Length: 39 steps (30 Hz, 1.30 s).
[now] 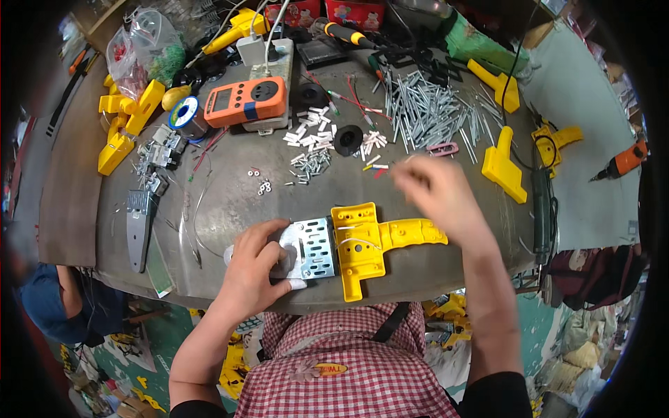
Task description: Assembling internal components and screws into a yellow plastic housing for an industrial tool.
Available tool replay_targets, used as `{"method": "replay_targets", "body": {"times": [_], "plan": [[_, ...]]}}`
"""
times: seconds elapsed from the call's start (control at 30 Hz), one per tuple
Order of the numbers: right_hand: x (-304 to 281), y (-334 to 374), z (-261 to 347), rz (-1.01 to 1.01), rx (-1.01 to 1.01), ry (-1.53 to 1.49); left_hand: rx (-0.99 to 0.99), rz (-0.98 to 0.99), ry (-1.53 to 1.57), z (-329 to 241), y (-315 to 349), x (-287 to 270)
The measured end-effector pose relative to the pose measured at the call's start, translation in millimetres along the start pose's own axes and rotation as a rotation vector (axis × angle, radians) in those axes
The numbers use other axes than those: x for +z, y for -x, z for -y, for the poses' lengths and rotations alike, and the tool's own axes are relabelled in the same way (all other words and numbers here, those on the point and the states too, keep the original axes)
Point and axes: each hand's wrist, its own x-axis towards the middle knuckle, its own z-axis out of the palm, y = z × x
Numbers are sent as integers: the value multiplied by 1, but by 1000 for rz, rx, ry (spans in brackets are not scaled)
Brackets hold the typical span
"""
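At the near edge of the worktop, right in front of me, lies the yellow housing with a perforated metal plate touching its left end. I judge the housing a stiff, light plastic shell, easy to shift; its handle stub pointing right looks the natural place to grip. The plate seems thin, rigid sheet metal, likely with sharp edges, best pressed flat or taken by its long sides. Thin white wires lie across the housing; they look springy and easy to snag.

My left hand rests with fingers curled down on the plate's left part, pressing on it; what lies under the palm is hidden. My right hand hovers above the worktop beyond the housing and is motion-blurred. It may be pinching something pale and thin, but I cannot tell whether its fingers are closed.

Farther out lie a heap of metal pins, small white sleeves, an orange meter and more yellow shells. The worktop's far edge is cluttered and hard to read.
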Motion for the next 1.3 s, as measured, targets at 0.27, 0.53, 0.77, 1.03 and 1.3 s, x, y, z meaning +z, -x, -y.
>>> {"method": "replay_targets", "body": {"times": [0.27,0.53,0.77,1.03,1.3], "plan": [[46,-166,-35,-196,-302,685,49,-15,35,-1,-3,-2],[15,-127,-14,-113,-137,194,-200,-81,408,28,-13,-36],[4,-73,-4,-67,-39,-92,-498,-485,-210,117,-36,-64],[0,-76,-19,-127,-226,756,-521,-235,-397,123,-53,-67],[40,-103,13,-39,-514,574,-113,-336,-362,111,-79,-44]]}}
